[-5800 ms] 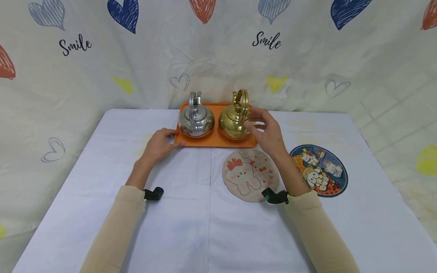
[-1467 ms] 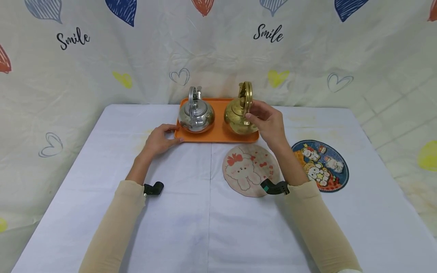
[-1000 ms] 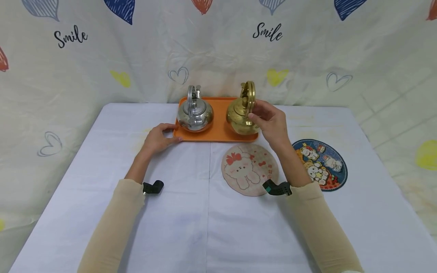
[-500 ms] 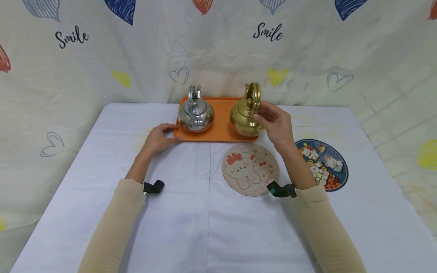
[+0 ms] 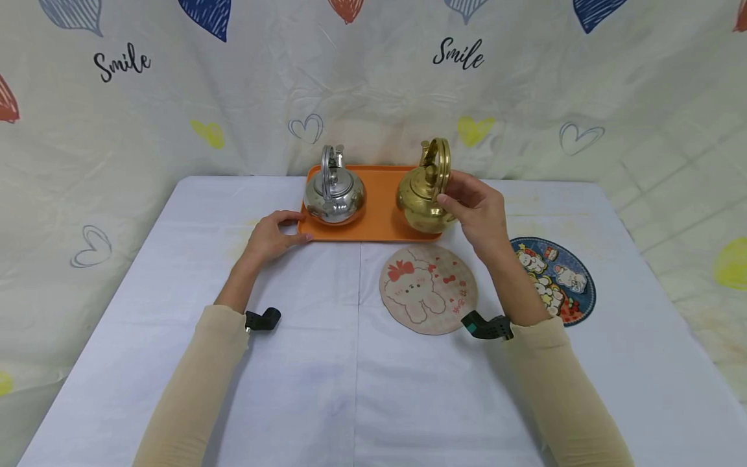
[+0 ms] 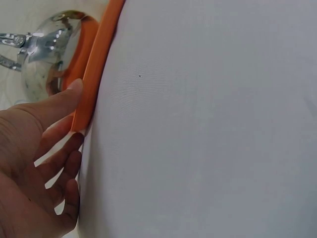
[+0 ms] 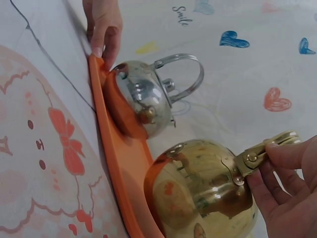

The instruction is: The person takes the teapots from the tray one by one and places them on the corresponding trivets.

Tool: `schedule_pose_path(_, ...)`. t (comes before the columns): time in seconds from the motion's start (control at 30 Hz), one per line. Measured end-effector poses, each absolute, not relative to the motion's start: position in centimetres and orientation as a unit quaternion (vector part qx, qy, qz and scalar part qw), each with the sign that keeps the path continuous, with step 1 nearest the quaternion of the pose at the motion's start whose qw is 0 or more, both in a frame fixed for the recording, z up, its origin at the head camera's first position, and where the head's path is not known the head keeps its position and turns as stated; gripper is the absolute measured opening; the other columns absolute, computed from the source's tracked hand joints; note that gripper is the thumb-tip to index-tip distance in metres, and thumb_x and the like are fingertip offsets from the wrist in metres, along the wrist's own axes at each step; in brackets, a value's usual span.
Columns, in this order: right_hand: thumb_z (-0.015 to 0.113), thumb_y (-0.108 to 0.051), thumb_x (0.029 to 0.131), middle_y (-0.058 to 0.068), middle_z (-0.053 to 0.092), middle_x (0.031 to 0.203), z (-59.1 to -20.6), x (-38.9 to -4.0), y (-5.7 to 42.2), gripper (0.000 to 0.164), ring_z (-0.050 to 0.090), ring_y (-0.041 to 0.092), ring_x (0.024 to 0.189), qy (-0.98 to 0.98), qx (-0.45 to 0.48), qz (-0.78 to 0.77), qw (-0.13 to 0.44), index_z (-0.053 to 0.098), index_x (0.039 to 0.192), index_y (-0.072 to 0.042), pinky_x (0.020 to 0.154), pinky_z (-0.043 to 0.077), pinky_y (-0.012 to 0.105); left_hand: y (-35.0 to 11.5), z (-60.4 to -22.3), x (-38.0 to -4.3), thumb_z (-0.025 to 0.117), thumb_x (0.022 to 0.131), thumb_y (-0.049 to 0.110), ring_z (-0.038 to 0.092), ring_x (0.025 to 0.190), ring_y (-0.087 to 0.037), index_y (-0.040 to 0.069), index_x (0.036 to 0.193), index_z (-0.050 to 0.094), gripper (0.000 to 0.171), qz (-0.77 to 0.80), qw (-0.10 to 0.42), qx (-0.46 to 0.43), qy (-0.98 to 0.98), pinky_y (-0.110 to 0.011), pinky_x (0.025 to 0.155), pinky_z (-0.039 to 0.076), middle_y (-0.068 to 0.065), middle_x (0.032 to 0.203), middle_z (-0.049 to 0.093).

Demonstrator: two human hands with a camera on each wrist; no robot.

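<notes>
A silver kettle [image 5: 334, 198] stands at the left of an orange tray [image 5: 379, 224] near the table's back. At the right end is a gold kettle [image 5: 423, 204], its round body reaching past the tray's right edge. My right hand [image 5: 480, 211] pinches the gold kettle's handle [image 7: 270, 146] near its lower joint. I cannot tell whether that kettle's base touches the tray. My left hand [image 5: 271, 237] grips the tray's front left corner. In the left wrist view, its thumb lies over the rim and the other fingers curl at the side.
A round beige rabbit mat [image 5: 428, 288] lies in front of the tray. To its right is a blue oval mat [image 5: 569, 279] with cartoon figures, partly under my right forearm. White cloth [image 5: 315, 376] covers the table, and a printed curtain [image 5: 379, 97] hangs behind.
My right hand has taken hold of the gold kettle's handle and shifted the kettle rightward over the tray's right edge. My left hand, the tray and the silver kettle stay in place.
</notes>
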State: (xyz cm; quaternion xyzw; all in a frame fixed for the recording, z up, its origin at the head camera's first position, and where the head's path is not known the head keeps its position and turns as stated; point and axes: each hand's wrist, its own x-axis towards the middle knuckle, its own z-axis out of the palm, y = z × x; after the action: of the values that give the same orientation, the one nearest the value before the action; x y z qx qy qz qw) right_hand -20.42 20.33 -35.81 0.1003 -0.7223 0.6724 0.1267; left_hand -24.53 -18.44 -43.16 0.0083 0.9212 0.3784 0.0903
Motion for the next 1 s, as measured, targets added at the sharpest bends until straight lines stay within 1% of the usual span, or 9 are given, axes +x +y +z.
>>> schedule_pose_path(0.23, 0.074, 0.002, 0.093, -0.010, 0.077, 0.100, -35.5, -20.3, 20.6, 0.032, 0.070, 0.006, 0.094, -0.707, 0.102, 0.688, 0.130, 0.075, 0.124, -0.005, 0.080, 0.058, 0.016, -18.4, -43.2, -24.6, 0.080, 0.093, 0.032, 0.044, 0.148, -0.035, 0.009, 0.143, 0.061, 0.058, 0.377, 0.090, 0.007, 0.922, -0.053, 0.129, 0.031, -0.016, 0.153, 0.055)
schedule_pose_path(0.5, 0.075, 0.002, 0.092, -0.008, 0.077, 0.100, -35.5, -20.0, 21.0, 0.032, 0.070, 0.008, 0.093, -0.701, 0.103, 0.694, 0.128, 0.075, 0.124, -0.005, 0.078, 0.058, 0.016, -18.3, -43.2, -24.6, 0.080, 0.093, 0.032, 0.042, 0.150, -0.035, 0.010, 0.144, 0.060, 0.059, 0.378, 0.095, 0.001, 0.921, -0.053, 0.130, 0.031, -0.016, 0.155, 0.053)
schedule_pose_path(0.73, 0.075, 0.001, 0.092, -0.009, 0.077, 0.100, -35.4, -19.8, 21.3, 0.033, 0.070, 0.007, 0.094, -0.704, 0.092, 0.693, 0.129, 0.075, 0.124, -0.006, 0.079, 0.058, 0.015, -18.3, -43.1, -24.7, 0.080, 0.093, 0.032, 0.043, 0.149, -0.035, 0.011, 0.144, 0.061, 0.058, 0.376, 0.095, -0.003, 0.922, -0.053, 0.129, 0.031, -0.016, 0.155, 0.053)
schedule_pose_path(1.0, 0.076, -0.002, 0.092, -0.007, 0.077, 0.101, -35.3, -19.2, 21.7, 0.032, 0.070, 0.009, 0.095, -0.704, 0.079, 0.695, 0.122, 0.074, 0.124, -0.006, 0.079, 0.058, 0.016, -18.4, -43.2, -24.5, 0.080, 0.093, 0.033, 0.044, 0.148, -0.036, 0.010, 0.143, 0.061, 0.058, 0.377, 0.091, 0.004, 0.922, -0.054, 0.129, 0.031, -0.017, 0.154, 0.054)
